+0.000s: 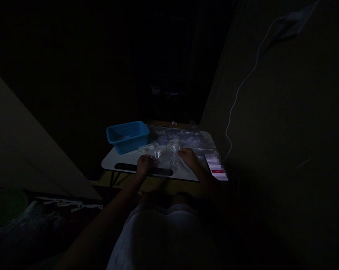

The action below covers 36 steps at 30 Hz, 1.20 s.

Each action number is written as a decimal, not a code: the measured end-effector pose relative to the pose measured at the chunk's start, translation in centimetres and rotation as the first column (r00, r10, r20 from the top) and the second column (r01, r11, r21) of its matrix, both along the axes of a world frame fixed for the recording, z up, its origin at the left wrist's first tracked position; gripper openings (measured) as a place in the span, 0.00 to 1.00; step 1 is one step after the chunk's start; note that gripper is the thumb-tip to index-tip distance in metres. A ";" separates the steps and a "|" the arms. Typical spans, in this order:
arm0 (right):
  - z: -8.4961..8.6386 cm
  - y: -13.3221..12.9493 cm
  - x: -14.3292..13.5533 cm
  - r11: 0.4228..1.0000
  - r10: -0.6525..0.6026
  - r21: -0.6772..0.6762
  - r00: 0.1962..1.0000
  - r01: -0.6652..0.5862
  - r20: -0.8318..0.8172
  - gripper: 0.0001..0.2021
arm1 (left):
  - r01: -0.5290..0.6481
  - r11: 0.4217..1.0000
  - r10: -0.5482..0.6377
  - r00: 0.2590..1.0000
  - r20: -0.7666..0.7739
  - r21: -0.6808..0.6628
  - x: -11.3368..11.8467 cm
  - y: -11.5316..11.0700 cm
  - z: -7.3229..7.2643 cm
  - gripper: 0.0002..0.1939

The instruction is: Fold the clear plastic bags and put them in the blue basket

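Along the near edge of one white worktop [109, 160], one dark slot [126, 167], crossed by the left hand [145, 165]. Near the right hand [188, 156], one lit phone [215, 167], partly pixelated. At both hands, crumpled clear plastic [167, 154], spread toward the back; cannot tell whether clamped or merely touched by either grip, nor how many pieces. Left of it, one blue basin [133, 144], interior too dim to make out. Beyond, one small red-and-white item [174, 123]. Up the right wall [287, 105], one white cord [237, 93].
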State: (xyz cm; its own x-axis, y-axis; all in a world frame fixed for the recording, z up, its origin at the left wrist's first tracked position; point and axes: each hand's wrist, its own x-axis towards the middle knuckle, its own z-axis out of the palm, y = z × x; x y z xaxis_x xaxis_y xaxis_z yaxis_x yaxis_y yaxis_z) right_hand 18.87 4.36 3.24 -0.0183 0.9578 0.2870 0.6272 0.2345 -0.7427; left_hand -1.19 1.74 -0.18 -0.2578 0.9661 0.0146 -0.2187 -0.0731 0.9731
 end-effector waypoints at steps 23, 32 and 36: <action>-2.4 -5.2 0.4 0.991 -0.096 0.132 0.724 0.007 0.684 0.22 | -0.132 0.991 0.125 0.782 -0.610 0.033 -3.2 1.0 0.9 0.18; -3.2 -4.1 1.4 0.990 -0.119 0.140 0.711 0.029 0.693 0.25 | 0.477 0.875 0.040 0.109 -0.993 0.087 1.5 -0.5 -0.1 0.23; -3.0 -3.6 2.8 0.986 -0.147 0.160 0.666 0.043 0.731 0.25 | 0.470 0.882 0.037 0.031 -0.999 0.048 1.4 -0.7 -1.7 0.20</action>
State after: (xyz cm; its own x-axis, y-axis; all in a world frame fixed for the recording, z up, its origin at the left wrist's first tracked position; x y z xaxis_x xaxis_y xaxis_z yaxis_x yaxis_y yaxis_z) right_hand 21.71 0.74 0.28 -0.1851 0.9257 0.3298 0.9808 0.1948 0.0037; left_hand 0.18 1.08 -1.89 0.4588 0.8351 0.3035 0.8174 -0.5306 0.2242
